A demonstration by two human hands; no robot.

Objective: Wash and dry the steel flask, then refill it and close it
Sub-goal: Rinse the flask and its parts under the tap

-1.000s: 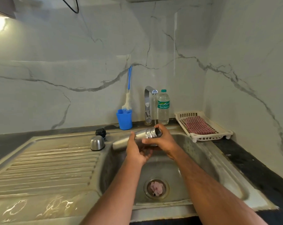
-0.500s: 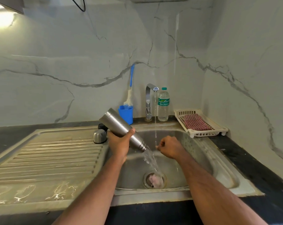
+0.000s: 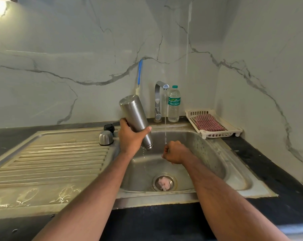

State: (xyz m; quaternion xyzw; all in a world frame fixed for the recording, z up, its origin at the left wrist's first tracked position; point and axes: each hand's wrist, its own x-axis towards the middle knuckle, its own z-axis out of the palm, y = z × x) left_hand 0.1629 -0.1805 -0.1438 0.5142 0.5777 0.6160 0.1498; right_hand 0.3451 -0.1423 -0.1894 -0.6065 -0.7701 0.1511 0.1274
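Note:
My left hand [image 3: 130, 138] grips the steel flask [image 3: 134, 115] around its middle. The flask is nearly upside down over the sink basin [image 3: 209, 153], mouth down, with thin drips falling from it. My right hand [image 3: 175, 152] is a loose fist under the running stream from the tap [image 3: 160, 100], holding nothing. The flask's steel cap [image 3: 106, 137] and black stopper [image 3: 109, 127] sit on the drainboard's far right corner.
A plastic water bottle [image 3: 173, 105] stands right of the tap. A white rack [image 3: 234, 131] with a red checked cloth [image 3: 209, 124] sits at the back right. A blue brush handle [image 3: 139, 72] rises behind the flask. The drain strainer [image 3: 164, 182] holds pinkish scraps.
The flask went from lying level in both hands to tipped steeply mouth down in the left hand, pouring out its water. My right hand let go and moved under the tap stream.

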